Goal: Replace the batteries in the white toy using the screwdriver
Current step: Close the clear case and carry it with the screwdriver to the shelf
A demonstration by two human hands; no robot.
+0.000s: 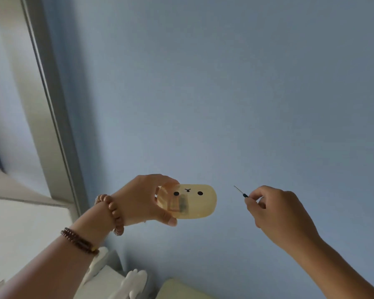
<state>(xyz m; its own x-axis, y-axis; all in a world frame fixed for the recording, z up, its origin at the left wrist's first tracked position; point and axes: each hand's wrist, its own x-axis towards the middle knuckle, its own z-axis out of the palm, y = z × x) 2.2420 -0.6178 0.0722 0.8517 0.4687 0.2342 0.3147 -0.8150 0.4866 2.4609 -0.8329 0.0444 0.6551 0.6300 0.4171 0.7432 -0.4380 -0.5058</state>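
Brown bead bracelets (80, 240) ring your left forearm, nearest the camera. Your left hand (138, 199) pinches one end of the white toy (194, 201), held up facing you, thumb below, fingers above. Your right hand (276, 210) is closed around the screwdriver (240, 191), tip toward the toy, well apart from it. Judgement: shell looks smooth, light, translucent plastic, likely slippery; grip across its sides, not its end. Battery cover not visible. Beyond: plain blue wall (225, 83).
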